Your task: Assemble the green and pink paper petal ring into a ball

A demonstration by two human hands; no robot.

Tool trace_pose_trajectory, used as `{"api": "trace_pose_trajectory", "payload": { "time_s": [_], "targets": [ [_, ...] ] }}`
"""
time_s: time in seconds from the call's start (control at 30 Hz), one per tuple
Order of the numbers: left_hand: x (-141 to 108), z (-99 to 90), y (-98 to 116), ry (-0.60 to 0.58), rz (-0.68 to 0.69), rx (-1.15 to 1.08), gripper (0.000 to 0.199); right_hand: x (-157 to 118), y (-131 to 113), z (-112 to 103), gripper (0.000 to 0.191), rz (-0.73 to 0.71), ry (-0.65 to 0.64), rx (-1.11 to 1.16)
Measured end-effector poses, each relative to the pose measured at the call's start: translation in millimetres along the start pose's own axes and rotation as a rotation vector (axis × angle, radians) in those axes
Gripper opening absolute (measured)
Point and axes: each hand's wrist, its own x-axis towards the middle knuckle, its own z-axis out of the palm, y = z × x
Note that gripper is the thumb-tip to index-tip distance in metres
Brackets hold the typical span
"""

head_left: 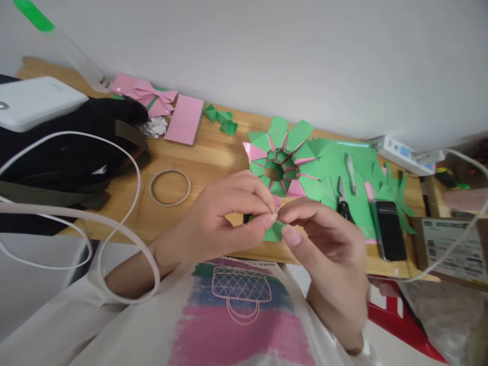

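Both my hands meet near the desk's front edge, around a small green paper piece (pixel 275 232). My left hand (pixel 236 213) pinches it between thumb and fingertips. The thumb and index finger of my right hand (pixel 324 244) close on its right side, with the other fingers curled. Just beyond my hands stands a flower-like ring of folded green and pink paper (pixel 280 128) with an open centre. Part of its near side is hidden by my fingers.
Scissors (pixel 343 198), a cutter (pixel 349 173) and a phone (pixel 391 231) lie right, on or beside green sheets (pixel 328 162). A tape ring (pixel 170 204), pink card (pixel 185 119), black bag (pixel 68 147) and power strip (pixel 400 151) surround the work. White cables (pixel 133 178) loop across the left.
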Motion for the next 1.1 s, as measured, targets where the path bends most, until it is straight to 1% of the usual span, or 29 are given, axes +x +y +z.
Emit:
{"api": "trace_pose_trajectory", "payload": {
  "time_s": [0.07, 0.2, 0.33, 0.4, 0.6, 0.87, 1.0, 1.1],
  "targets": [
    [0, -0.2, -2, -0.014, 0.018, 0.011, 0.015, 3, 0, 1, 0.005, 0.093, -0.006, 0.043],
    [-1, -1.1, -5, -0.030, 0.028, 0.020, 0.014, 12, 3, -1, 0.010, 0.250, -0.049, 0.203],
    [-1, -1.6, -7, -0.022, 0.010, 0.019, 0.016, 23, 5, -3, 0.024, 0.362, -0.152, 0.289],
    [-1, -2.1, -8, -0.024, 0.015, 0.015, 0.015, 26, 5, -4, 0.027, 0.392, -0.176, 0.309],
    [1, -4.9, -10, -0.018, 0.027, 0.010, 0.016, 25, 5, -5, 0.027, 0.404, -0.134, 0.300],
    [2, -7.7, -8, -0.075, -0.003, 0.012, 0.017, 28, 3, -11, 0.028, 0.383, -0.196, 0.223],
    [1, -7.9, -7, -0.066, -0.031, 0.005, 0.018, 28, 3, -12, 0.029, 0.333, -0.194, 0.189],
    [2, -8.4, -7, -0.086, -0.017, -0.002, 0.017, 28, 3, -13, 0.031, 0.286, -0.201, 0.158]
  ]
}}
